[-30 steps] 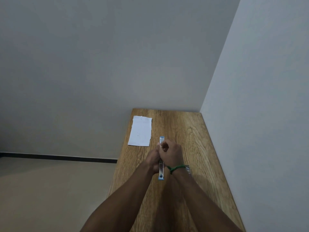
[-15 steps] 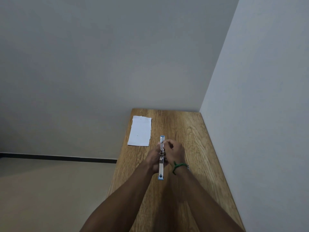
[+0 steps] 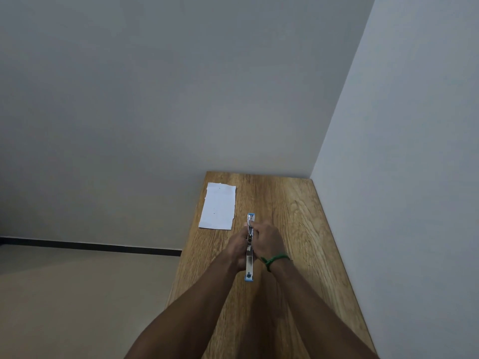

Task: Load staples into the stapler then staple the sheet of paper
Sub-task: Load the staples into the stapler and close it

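Table (image 3: 285, 203): one stapler (image 3: 249, 263), one sheet (image 3: 218, 206), left hand (image 3: 237, 246), right hand (image 3: 268, 239)

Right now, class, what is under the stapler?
Only the wooden table shows beneath the stapler; the sheet of paper lies apart, to its left. The left hand and right hand cover its middle, so whether it touches the wood is hidden.

forearms bare, no sleeves | right wrist: green band (image 3: 274, 260)
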